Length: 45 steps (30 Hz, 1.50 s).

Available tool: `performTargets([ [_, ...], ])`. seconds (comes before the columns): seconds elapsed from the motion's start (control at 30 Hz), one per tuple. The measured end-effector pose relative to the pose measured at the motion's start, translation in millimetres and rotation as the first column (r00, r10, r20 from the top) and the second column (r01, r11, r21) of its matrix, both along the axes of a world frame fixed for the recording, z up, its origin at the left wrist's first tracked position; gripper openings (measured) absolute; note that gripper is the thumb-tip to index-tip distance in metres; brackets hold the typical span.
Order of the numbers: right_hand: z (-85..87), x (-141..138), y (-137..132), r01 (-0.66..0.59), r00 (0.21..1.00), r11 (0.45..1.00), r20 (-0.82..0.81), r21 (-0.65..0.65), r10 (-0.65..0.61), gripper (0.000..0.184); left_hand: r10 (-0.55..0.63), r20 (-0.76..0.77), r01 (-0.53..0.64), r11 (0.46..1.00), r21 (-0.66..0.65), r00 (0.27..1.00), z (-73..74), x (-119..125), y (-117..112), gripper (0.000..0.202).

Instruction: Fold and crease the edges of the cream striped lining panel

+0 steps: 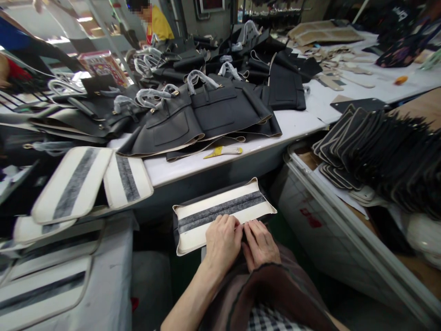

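Note:
A cream bag panel (220, 212) with a grey felt strip down its middle lies in front of me, below the table edge. My left hand (223, 242) rests on its near edge with the fingers curled and pressed down on it. My right hand (261, 243) sits right beside it, fingertips pinching the same near edge. Both hands touch each other over the panel.
More cream panels with grey strips (74, 184) are stacked at the left. Black bag pieces with wrapped handles (196, 110) cover the white table (303, 122). A yellow-tipped tool (222, 151) lies near the edge. Black panels (379, 151) stand in rows at the right. A person in yellow (160, 23) works far back.

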State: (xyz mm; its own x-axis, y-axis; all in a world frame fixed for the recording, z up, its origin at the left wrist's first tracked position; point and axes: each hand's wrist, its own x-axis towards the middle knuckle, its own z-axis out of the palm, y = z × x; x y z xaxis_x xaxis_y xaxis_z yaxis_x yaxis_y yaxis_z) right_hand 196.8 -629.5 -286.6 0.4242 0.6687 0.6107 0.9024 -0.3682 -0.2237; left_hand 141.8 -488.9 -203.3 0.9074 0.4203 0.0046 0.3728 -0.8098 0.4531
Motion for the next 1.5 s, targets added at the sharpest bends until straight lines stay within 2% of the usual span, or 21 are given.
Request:
performTargets([
  [0.03, -0.3, -1.6, 1.7, 0.001, 1.000, 1.000, 0.001, -0.003, -0.001, 0.059, 0.008, 0.021, -0.007, 1.000, -0.024, 1.000, 0.0, -3.2, 1.2, 0.004],
  [0.1, -0.1, -3.7, 3.9, 0.010, 1.000, 1.000, -0.003, -0.020, -0.010, 0.059, 0.001, 0.066, 0.002, 0.999, -0.045, 0.998, 0.5, -14.3, 4.9, 0.014],
  [0.2, 1.8, -5.3, 6.2, 0.003, 1.000, 1.000, 0.020, -0.023, -0.003, 0.062, -0.034, 0.073, 0.033, 0.999, 0.022, 0.997, 2.6, -39.4, 13.7, 0.005],
  [0.33, 5.7, -9.5, 10.9, -0.034, 0.999, 0.999, 0.037, -0.030, 0.035, 0.064, -0.003, 0.028, 0.000, 0.994, 0.105, 1.000, 4.6, -65.6, 26.6, 0.010],
  [0.53, 7.3, -21.4, 20.2, -0.065, 0.998, 0.997, 0.016, -0.034, 0.065, 0.064, 0.034, 0.017, -0.035, 0.996, 0.079, 0.999, 1.3, -64.6, 35.8, 0.017],
  [0.73, 13.6, -29.5, 31.8, -0.134, 0.990, 0.990, 0.032, -0.037, 0.135, 0.063, 0.124, 0.137, -0.122, 0.992, -0.025, 0.983, -0.7, -70.6, 33.7, 0.010],
  [0.83, 18.0, -31.8, 37.6, -0.167, 0.984, 0.986, 0.057, -0.029, 0.168, 0.062, 0.152, 0.133, -0.155, 0.988, 0.008, 0.979, 2.9, -80.1, 36.4, 0.012],
  [0.93, 19.7, -33.6, 42.7, -0.194, 0.978, 0.981, 0.075, -0.030, 0.196, 0.061, 0.244, 0.140, -0.254, 0.965, 0.057, 0.960, 4.7, -93.3, 44.8, 0.015],
  [1.07, 20.0, -37.6, 49.4, -0.251, 0.964, 0.968, 0.083, -0.018, 0.252, 0.056, 0.251, 0.252, -0.276, 0.958, 0.070, 0.935, -6.6, -112.0, 56.5, 0.011],
  [1.13, 21.1, -40.7, 53.4, -0.279, 0.957, 0.960, 0.075, -0.023, 0.280, 0.047, 0.255, 0.307, -0.280, 0.959, 0.038, 0.917, -16.5, -119.1, 59.1, 0.009],
  [1.27, 24.9, -47.5, 61.5, -0.323, 0.944, 0.945, 0.058, -0.043, 0.326, 0.037, 0.352, 0.372, -0.345, 0.934, -0.087, 0.859, -32.0, -127.9, 58.5, 0.010],
  [1.5, 25.5, -57.6, 73.2, -0.394, 0.918, 0.918, 0.033, -0.039, 0.395, 0.037, 0.483, 0.383, -0.397, 0.873, -0.284, 0.788, -39.2, -127.3, 48.6, 0.010],
])
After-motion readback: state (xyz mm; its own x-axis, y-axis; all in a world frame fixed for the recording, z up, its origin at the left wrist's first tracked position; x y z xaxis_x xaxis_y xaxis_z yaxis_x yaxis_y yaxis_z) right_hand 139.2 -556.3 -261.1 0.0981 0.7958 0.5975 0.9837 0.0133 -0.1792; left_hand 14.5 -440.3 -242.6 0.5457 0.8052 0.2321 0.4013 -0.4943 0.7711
